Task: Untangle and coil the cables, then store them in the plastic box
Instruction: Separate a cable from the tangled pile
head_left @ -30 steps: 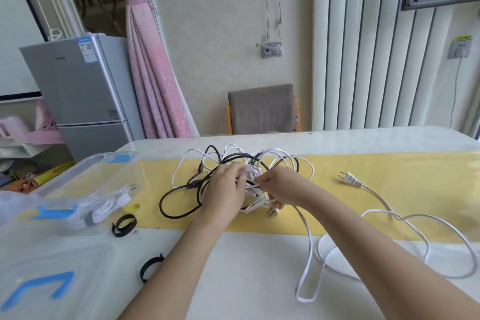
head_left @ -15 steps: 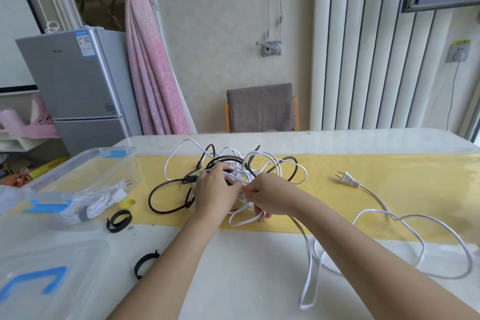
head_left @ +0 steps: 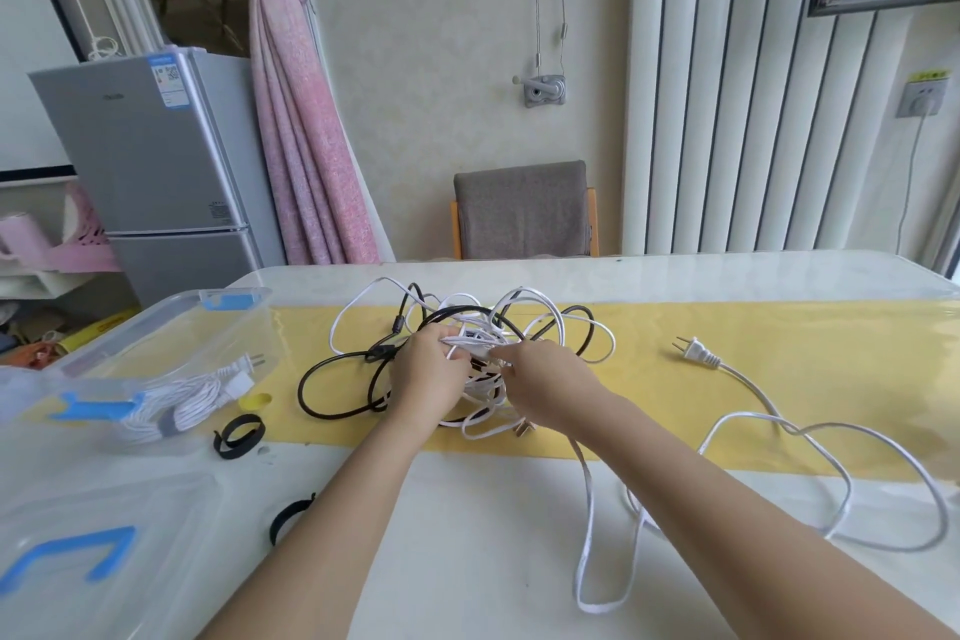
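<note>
Still at the knot. Left hand (head_left: 426,374) grips a bunch of white strands (head_left: 470,346) on top of the tangle (head_left: 483,325), which sits mid-table on the yellow runner (head_left: 779,343). Right hand (head_left: 550,379) pinches the same bunch from 3 o'clock, its fingers close to the left hand's.

Over the last second little has changed: same grips, and the tangle's outline barely differs. My judgement is that no further cable is free yet.

One loose white cable (head_left: 748,387) trails off at 3–4 o'clock. The box (head_left: 135,327) at 9 o'clock is open and holds one coiled white cable (head_left: 171,405). Its lid (head_left: 104,561) lies at 7 o'clock.
</note>
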